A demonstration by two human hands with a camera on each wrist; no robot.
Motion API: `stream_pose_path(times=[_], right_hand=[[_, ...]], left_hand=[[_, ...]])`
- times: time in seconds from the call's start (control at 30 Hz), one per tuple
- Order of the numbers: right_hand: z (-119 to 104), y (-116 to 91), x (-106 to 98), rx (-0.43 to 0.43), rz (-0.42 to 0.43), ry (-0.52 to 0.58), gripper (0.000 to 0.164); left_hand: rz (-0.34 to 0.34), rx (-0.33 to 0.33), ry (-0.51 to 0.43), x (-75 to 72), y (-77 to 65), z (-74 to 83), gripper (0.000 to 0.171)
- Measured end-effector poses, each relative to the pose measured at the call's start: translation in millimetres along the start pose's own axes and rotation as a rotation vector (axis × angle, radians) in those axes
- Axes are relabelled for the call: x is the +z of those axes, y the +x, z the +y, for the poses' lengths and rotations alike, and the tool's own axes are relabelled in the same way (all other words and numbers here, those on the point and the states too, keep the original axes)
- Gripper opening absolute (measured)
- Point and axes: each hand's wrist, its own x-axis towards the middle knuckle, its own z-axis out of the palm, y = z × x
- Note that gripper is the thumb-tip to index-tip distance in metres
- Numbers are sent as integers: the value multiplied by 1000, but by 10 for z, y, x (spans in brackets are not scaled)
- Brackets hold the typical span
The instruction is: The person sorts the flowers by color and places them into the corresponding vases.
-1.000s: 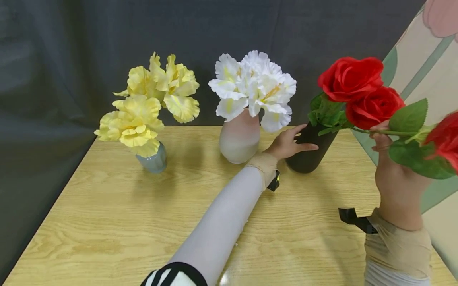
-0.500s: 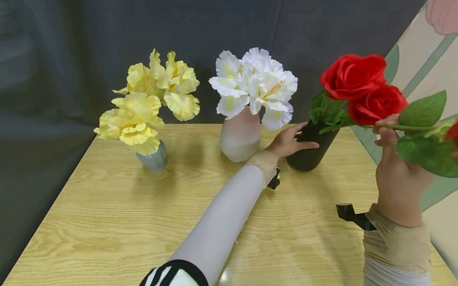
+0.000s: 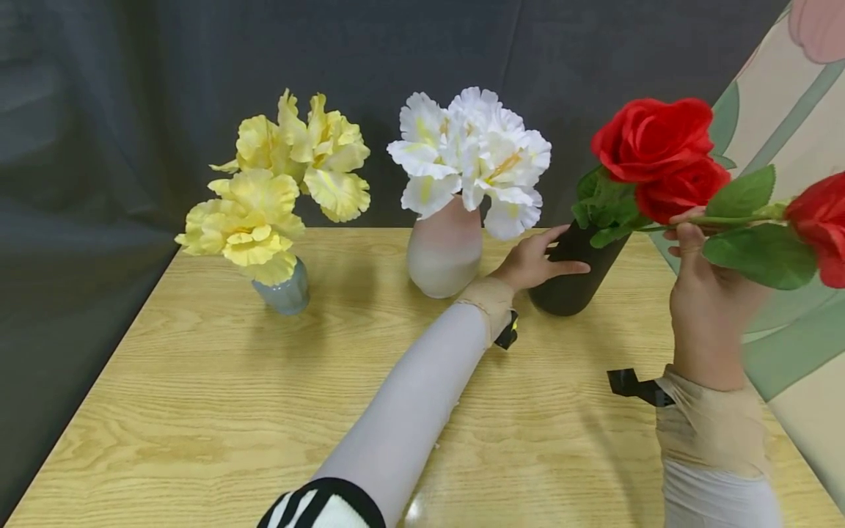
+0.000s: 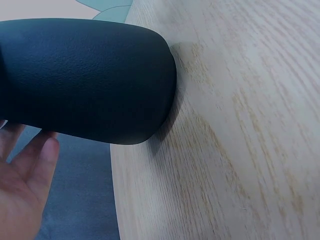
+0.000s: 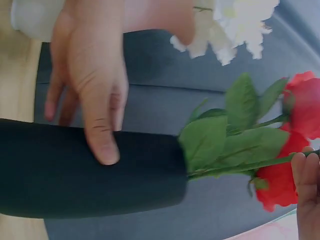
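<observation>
A black vase point(image 3: 581, 275) stands at the right of the table with two red roses point(image 3: 660, 143) and green leaves at its mouth. My left hand point(image 3: 531, 264) holds it from the left, thumb across the front; in the right wrist view the fingers of that left hand point(image 5: 92, 75) pass behind the vase point(image 5: 145, 160). With the right hand point(image 3: 709, 308) I pinch the stem of another red rose point(image 3: 821, 227), whose bloom leans out to the right. Seen from the right wrist, this green stem point(image 5: 250, 165) runs from the pinching fingertips point(image 5: 306, 167) to the vase mouth.
Left of the black vase stands a pink-and-white vase point(image 3: 444, 253) of white flowers point(image 3: 472, 158). Farther left, a small blue-grey vase point(image 3: 285, 291) bears yellow flowers point(image 3: 257, 213). A dark curtain point(image 3: 370, 44) hangs behind the wooden table point(image 3: 218, 411).
My right hand first drew the pinched rose slightly right, then came back left with it, so its bloom shows more. My left hand stays on the black vase.
</observation>
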Motion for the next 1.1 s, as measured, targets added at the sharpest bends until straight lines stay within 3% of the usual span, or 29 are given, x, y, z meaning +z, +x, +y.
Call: stream_pose_path(times=[0.23,0.47,0.67,0.8,1.03,1.1], right_hand=[[159,60,-7,123,98,95,29],[250,133,21,140,109,-10,29],[351,154,18,203,138,-28,40],[427,192,9,215,126,-124,33],[603,238,-41,178,-11,-498,27],[655,216,-56,200,-50,-544,27]], left_hand=[[0,13,9,-11,-3,6,84],[-3,16,6,-21,-3,10,84],[-14,8,-14,-12,-3,15,84],[-17,14,4,-22,1,29,83],[-14,18,24,-36,5,55,83],[-23,4,-1,-33,-10,44,82]])
